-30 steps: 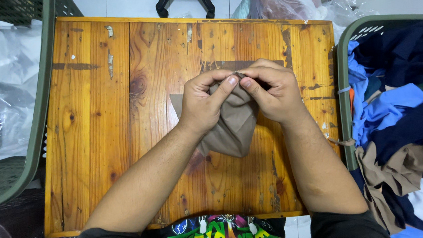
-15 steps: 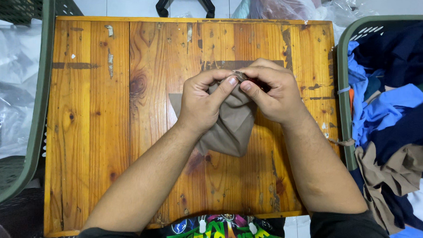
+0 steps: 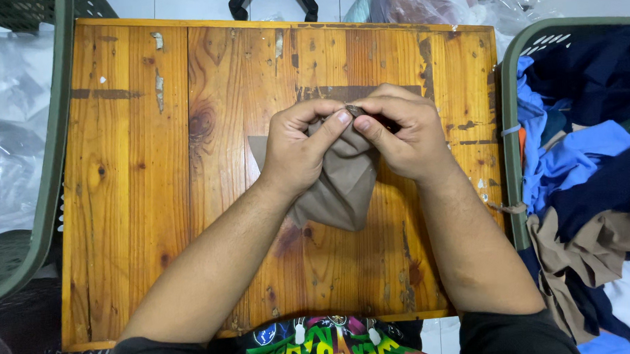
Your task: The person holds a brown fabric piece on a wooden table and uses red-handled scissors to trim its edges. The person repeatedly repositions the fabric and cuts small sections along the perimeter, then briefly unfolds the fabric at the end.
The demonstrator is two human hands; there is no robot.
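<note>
A piece of taupe cloth (image 3: 340,186) lies bunched at the middle of a worn wooden table (image 3: 154,168). My left hand (image 3: 296,146) and my right hand (image 3: 408,135) both pinch its upper edge between thumbs and fingers, knuckles nearly touching. The lower part of the cloth hangs in a point toward me between my forearms. One corner pokes out to the left of my left hand.
A green plastic basket (image 3: 511,86) at the right holds several blue, navy, brown and white garments (image 3: 587,160). Another green basket (image 3: 40,207) lined with clear plastic stands at the left. Plastic bags (image 3: 427,2) lie beyond the table's far edge.
</note>
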